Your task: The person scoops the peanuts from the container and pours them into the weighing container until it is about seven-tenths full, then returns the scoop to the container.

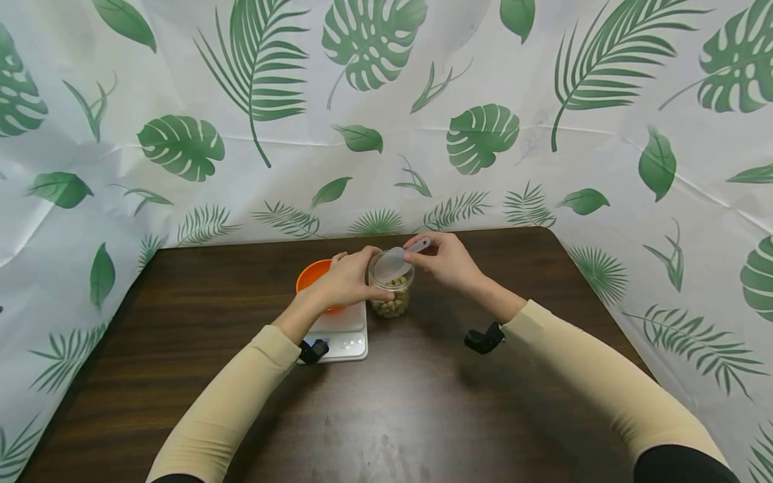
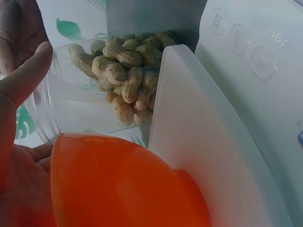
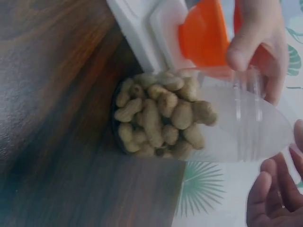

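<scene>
A clear jar (image 1: 398,300) with peanuts (image 3: 154,120) in its lower part stands on the table. My left hand (image 1: 347,278) grips it near the top, thumb on the near side and fingers across the far rim. My right hand (image 1: 447,261) pinches the handle of a translucent white spoon (image 1: 389,266) between thumb and fingers. The spoon's broad bowl slants down through the jar's mouth, above the peanuts, as the right wrist view also shows. An orange bowl (image 1: 311,275) sits just left of the jar, partly hidden behind my left hand.
The orange bowl rests on a white kitchen scale (image 1: 347,345), whose display is partly covered by my left wrist. The dark wooden table (image 1: 386,416) ends at a leaf-patterned sheet (image 1: 398,161) behind and at both sides.
</scene>
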The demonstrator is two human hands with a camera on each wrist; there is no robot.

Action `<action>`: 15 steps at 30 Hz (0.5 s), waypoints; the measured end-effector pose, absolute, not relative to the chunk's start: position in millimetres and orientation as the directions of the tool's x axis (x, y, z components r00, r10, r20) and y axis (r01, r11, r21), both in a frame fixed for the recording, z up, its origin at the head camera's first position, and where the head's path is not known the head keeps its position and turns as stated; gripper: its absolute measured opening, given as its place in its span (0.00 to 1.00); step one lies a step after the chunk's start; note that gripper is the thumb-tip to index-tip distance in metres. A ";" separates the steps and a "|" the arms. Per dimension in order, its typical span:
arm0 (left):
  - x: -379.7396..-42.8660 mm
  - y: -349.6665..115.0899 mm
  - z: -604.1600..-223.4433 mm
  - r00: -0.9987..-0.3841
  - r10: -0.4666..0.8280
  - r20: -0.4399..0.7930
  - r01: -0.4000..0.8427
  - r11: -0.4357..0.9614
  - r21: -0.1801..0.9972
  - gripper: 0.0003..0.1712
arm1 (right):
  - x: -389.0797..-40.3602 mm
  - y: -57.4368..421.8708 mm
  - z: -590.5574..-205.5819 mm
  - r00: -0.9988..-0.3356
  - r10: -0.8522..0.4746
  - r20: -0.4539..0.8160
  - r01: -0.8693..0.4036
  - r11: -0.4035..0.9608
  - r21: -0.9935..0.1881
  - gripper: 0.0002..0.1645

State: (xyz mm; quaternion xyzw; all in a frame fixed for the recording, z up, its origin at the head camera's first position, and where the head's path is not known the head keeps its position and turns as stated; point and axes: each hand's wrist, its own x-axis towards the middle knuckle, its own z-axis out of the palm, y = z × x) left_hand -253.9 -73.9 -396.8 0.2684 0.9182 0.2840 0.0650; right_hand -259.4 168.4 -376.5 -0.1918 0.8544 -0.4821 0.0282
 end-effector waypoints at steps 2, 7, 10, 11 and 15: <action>-253.6 -74.5 -396.9 -0.846 0.532 0.037 0.456 0.686 0.566 0.50 | -259.4 167.5 -378.6 -0.918 -0.359 0.168 -0.331 0.460 -0.824 0.13; -253.8 -75.0 -396.0 -0.842 0.538 0.033 0.456 0.678 0.577 0.50 | -259.7 167.2 -379.8 -0.906 -0.364 0.216 -0.379 0.470 -0.798 0.12; -254.8 -75.0 -395.7 -0.843 0.537 0.019 0.447 0.682 0.579 0.50 | -259.9 168.6 -377.7 -0.902 -0.372 0.221 -0.390 0.478 -0.787 0.12; -255.1 -75.0 -395.6 -0.844 0.537 0.015 0.445 0.684 0.579 0.50 | -260.0 169.3 -376.8 -0.900 -0.375 0.222 -0.394 0.482 -0.783 0.12; -257.5 -75.2 -395.5 -0.841 0.540 0.006 0.444 0.686 0.577 0.50 | -261.0 173.0 -372.6 -0.895 -0.383 0.227 -0.409 0.504 -0.761 0.12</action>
